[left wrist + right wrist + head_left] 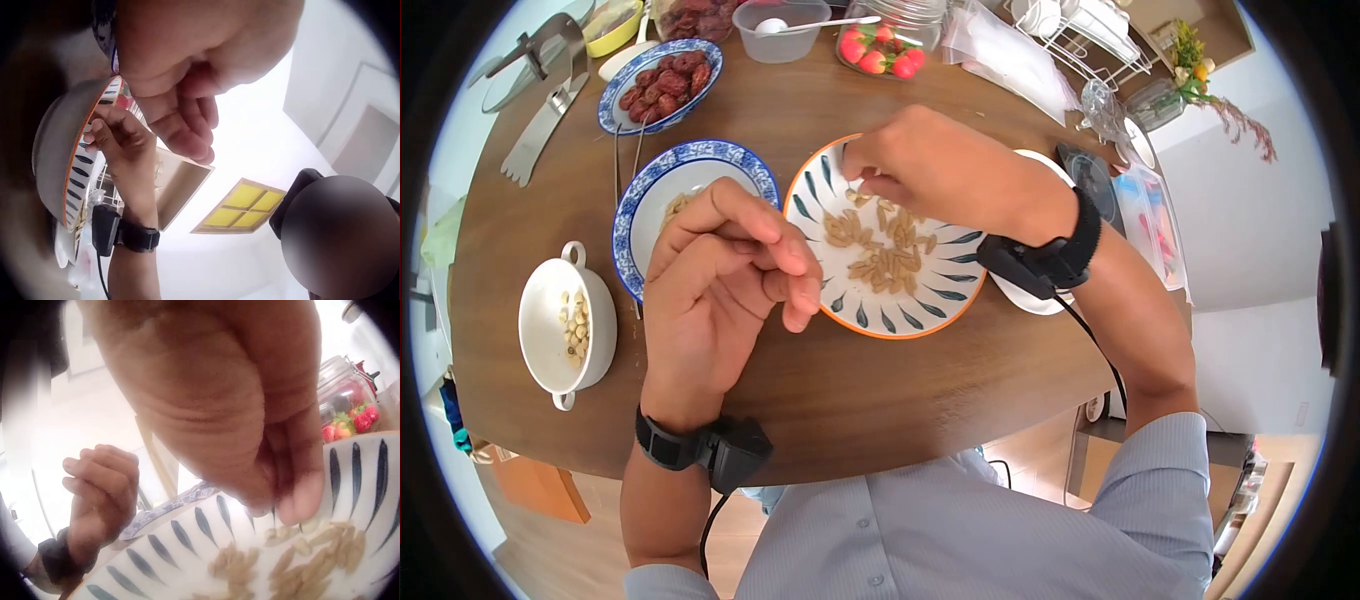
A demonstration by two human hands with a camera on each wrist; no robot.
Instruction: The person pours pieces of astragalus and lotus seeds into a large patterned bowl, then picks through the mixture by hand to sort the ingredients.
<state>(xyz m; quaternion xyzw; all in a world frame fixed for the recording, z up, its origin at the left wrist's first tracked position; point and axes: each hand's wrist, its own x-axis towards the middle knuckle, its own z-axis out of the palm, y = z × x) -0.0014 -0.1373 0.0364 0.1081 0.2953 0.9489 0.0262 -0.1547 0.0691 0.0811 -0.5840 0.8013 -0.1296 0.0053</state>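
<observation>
Over the far left part of an orange-rimmed plate [945, 290] with dark leaf marks is my right hand [945, 170], palm down with fingers curled toward the thumb. Its fingertips are right at a few pale nuts [303, 545] among the brown oblong pieces [887, 265] on that plate. I cannot tell whether it pinches a nut. My left hand [725, 265] is raised palm up, fingers loosely bent and nothing visible in them. It partly hides a blue-and-white bowl [628, 235] holding some brown pieces. A white two-handled bowl [540, 330] with pale nuts stands further left.
Red dates [665, 90] fill another blue-and-white bowl behind, near metal tongs [617, 170]. Toward the back are a clear tub [765, 45] with a white spoon [820, 22] and a glass jar [890, 45] of strawberry-like pieces. A white dish [1030, 295] lies partly under my right wrist.
</observation>
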